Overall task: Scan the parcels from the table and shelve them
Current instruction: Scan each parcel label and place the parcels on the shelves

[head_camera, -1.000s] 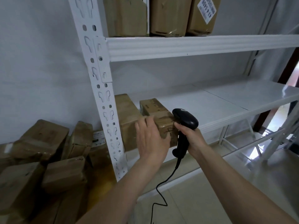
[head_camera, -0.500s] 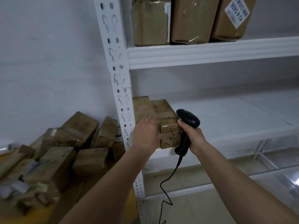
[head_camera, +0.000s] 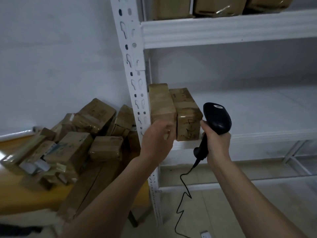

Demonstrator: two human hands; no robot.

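while two taped brown parcels are standing side by side at the left end of the middle shelf (head_camera: 257,117), touching each other, the left hand (head_camera: 155,141) is hovering in front of the left parcel (head_camera: 161,102) with its fingers (head_camera: 167,133) loosely curled and gripping nothing; the right hand (head_camera: 217,143) is wrapping its fingers around the handle of a black scanner (head_camera: 216,117) just beside the right parcel (head_camera: 186,110); more parcels are lying heaped (head_camera: 77,134) at the tabletop's (head_camera: 25,198) far edge, left of the shelf post (head_camera: 135,83)

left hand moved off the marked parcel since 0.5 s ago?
Yes. The left hand has pulled back toward the shelf post, off the marked parcel, fingers loosely curled.
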